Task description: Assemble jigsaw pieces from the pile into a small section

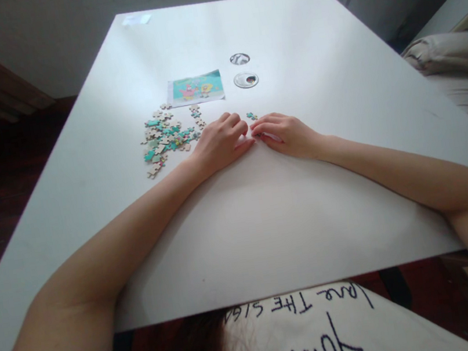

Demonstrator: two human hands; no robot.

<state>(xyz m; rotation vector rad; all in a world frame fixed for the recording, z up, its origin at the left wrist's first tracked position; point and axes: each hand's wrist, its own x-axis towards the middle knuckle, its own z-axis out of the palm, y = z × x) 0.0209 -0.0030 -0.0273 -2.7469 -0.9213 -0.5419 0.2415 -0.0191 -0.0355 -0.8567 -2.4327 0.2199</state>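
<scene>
My left hand rests on the white table with its fingers curled toward the thumb; whatever they may hold is hidden. Close to its fingertips, my right hand pinches a small dark jigsaw piece between thumb and fingers. Just beyond the right fingers lies a teal and yellow jigsaw piece. To the left of my left hand spreads a loose pile of jigsaw pieces, some teal side up, others showing plain backs. A short row of pieces runs just behind that hand.
A picture sheet with cartoon figures lies behind the pile. Two round, silvery flat items are to its right. A pale slip is at the table's far left corner. Grey fabric stands beyond the right edge.
</scene>
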